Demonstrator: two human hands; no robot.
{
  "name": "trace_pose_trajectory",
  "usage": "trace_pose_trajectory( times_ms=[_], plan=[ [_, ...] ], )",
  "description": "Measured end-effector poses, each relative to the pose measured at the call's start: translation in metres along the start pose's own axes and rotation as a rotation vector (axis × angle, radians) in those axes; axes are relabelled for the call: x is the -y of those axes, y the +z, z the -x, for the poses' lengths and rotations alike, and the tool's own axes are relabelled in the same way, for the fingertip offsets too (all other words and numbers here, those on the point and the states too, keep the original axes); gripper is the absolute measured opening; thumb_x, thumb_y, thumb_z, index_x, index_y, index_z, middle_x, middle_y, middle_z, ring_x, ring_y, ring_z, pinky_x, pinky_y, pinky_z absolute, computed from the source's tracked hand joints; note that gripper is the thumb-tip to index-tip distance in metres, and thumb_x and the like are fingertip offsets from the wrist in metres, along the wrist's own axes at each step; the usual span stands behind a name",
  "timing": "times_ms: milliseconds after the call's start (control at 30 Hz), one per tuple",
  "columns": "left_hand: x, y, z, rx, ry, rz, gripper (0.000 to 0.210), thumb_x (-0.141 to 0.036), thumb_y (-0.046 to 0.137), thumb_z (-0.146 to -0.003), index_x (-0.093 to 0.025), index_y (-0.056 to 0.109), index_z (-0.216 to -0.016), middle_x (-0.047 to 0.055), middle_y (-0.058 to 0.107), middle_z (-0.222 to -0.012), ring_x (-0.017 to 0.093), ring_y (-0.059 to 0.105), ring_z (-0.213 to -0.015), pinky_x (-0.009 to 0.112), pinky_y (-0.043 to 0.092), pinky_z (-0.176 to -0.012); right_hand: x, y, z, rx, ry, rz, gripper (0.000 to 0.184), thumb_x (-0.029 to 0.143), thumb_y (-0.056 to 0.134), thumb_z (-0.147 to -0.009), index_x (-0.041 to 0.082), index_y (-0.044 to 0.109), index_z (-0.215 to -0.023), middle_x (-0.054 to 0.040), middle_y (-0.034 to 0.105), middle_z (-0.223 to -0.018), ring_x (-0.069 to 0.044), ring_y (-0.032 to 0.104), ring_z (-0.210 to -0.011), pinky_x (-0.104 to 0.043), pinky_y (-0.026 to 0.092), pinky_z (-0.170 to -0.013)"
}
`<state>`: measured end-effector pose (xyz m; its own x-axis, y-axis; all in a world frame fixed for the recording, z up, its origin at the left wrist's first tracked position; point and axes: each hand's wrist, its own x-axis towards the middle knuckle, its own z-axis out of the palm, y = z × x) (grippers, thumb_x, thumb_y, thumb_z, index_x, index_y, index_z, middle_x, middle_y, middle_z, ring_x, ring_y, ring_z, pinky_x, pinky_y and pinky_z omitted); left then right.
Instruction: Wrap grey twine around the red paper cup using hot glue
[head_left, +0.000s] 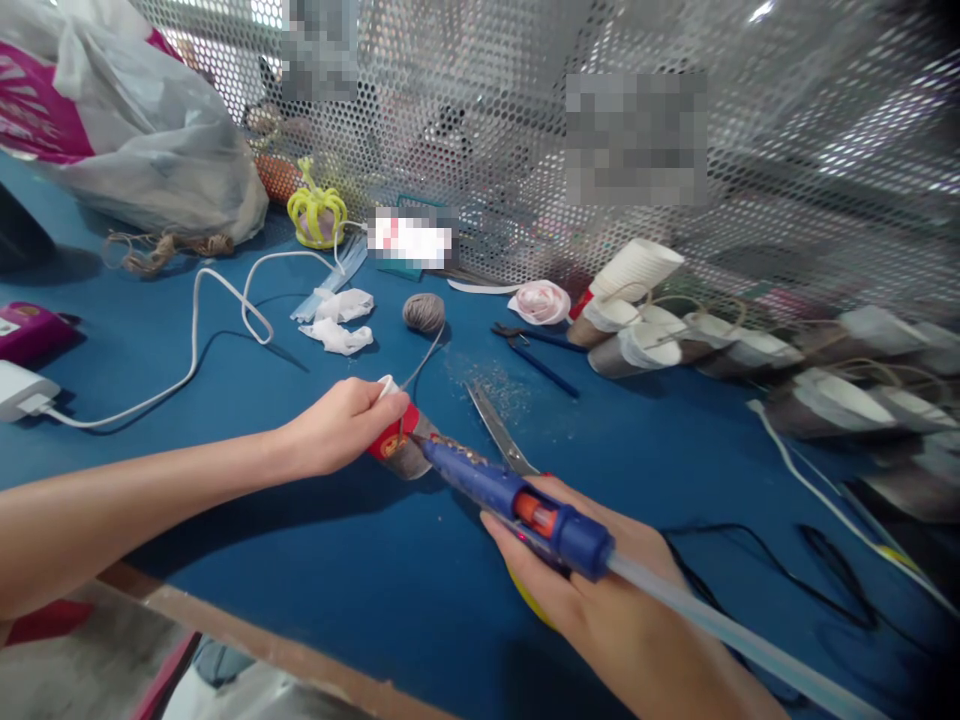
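The left hand (341, 425) is closed around the upper part of a small cup (409, 461), which sits tilted just above or on the surface (315, 560), near the middle of the view. The thumb presses a grey strand (421, 364) against the cup's side, probably so it cannot slip; the strand runs back to a ball (424, 312) beyond, apparently set there to unwind freely.

The right hand (604, 612) is wrapped around a glue gun (480, 478), aimed at the cup's red label (388, 440) (whether the tip touches, I cannot tell). A long glue stick (675, 592) juts from its rear, seemingly left uncut to feed for longer.

Scissors (496, 428) reach out from under the gun; whether they are gripped too is hidden. Pliers (551, 366) lie beyond, and more cups (637, 350) stand grouped on the right, likely out of the way.
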<state>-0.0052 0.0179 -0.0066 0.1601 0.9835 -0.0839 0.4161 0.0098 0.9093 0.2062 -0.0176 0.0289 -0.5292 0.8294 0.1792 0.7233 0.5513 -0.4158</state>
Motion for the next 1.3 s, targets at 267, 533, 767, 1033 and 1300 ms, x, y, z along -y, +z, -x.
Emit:
trace_pose_trajectory(
  times_ms=[267,533,767,1033,1300],
  plan=[
    [0.001,-0.001,0.000,0.062,0.001,0.062,0.043,-0.045,0.035,-0.077,-0.010,0.060,-0.071,0.001,0.057,-0.057,0.011,0.048,-0.052,0.019,0.036,-0.047,0.001,-0.004,-0.005,-0.005,0.032,-0.010,0.015,0.027,0.044,-0.078,0.024,0.056,-0.070,0.0000,0.059,-0.056,-0.014,0.056,-0.049,-0.023,0.047,-0.047],
    [0.005,-0.002,-0.001,0.076,0.031,0.051,0.043,-0.046,0.036,-0.077,-0.011,0.059,-0.069,0.000,0.055,-0.056,0.010,0.045,-0.049,0.020,0.035,-0.048,-0.016,0.007,-0.002,-0.248,-0.042,0.207,0.042,0.043,0.031,-0.081,0.023,0.065,-0.067,-0.0076,0.056,-0.046,-0.026,0.062,-0.065,-0.035,0.050,-0.057],
    [0.007,-0.003,0.000,0.115,0.042,0.045,0.046,-0.047,0.032,-0.079,-0.010,0.060,-0.077,0.000,0.054,-0.058,0.008,0.042,-0.049,0.020,0.034,-0.048,-0.016,0.008,-0.010,-0.231,0.008,0.119,0.026,0.037,0.042,-0.078,0.024,0.062,-0.066,-0.0060,0.061,-0.056,-0.022,0.062,-0.061,-0.031,0.051,-0.055],
    [0.006,-0.002,-0.001,0.096,0.046,0.056,0.044,-0.045,0.034,-0.079,-0.010,0.059,-0.072,0.000,0.055,-0.058,0.009,0.045,-0.051,0.019,0.036,-0.049,-0.011,0.008,-0.002,-0.259,-0.008,0.068,0.029,0.036,0.039,-0.080,0.025,0.061,-0.064,-0.0023,0.057,-0.048,-0.018,0.060,-0.056,-0.026,0.049,-0.052],
    [0.009,-0.002,-0.002,0.097,0.024,0.062,0.046,-0.047,0.034,-0.079,-0.009,0.060,-0.078,0.000,0.054,-0.059,0.009,0.043,-0.051,0.020,0.035,-0.049,-0.006,0.001,-0.015,-0.222,-0.043,0.069,0.023,0.028,0.043,-0.078,0.022,0.059,-0.063,-0.0015,0.056,-0.048,-0.015,0.056,-0.046,-0.023,0.046,-0.043]
  ],
)
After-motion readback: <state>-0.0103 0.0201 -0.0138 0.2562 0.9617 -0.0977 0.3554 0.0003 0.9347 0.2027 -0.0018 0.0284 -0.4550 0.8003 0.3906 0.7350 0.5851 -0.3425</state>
